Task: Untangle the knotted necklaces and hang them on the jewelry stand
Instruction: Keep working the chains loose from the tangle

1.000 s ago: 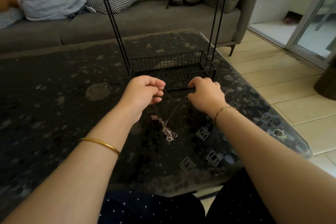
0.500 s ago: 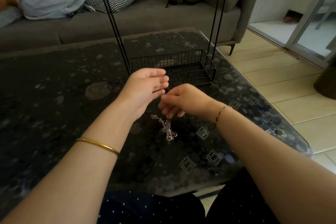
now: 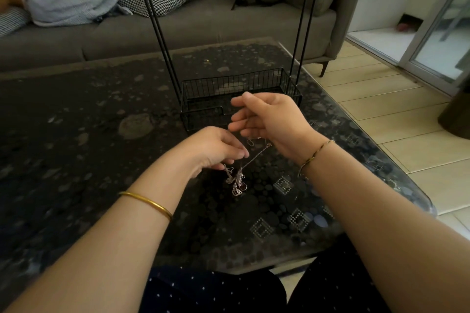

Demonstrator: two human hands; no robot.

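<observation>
A dark, pebble-patterned glass table [image 3: 76, 160] fills the head view, with a grey sofa [image 3: 203, 25] behind it. The black wire jewelry stand [image 3: 236, 84] sits at the far side of the table, its basket base just beyond the hands and its thin uprights running out of the top of the frame. The knotted necklaces [image 3: 235, 181] lie in a small silver clump on the glass, between the two forearms and near the stand's base. The left hand [image 3: 213, 150] is bent down over the clump, fingertips pinching the strands right at its top. The right hand [image 3: 272, 119] is raised just in front of the basket, its fingers loose and nearly straight, gripping nothing that I can see. One chain [image 3: 255, 156] runs from the clump up toward the heel of that palm. The step in hand looks like teasing one chain free. To do it well, the left hand should pin the knot lightly while the right takes the loose chain near the tangle and feeds slack back through it. A hard pull would likely cinch the fine links tighter.
</observation>
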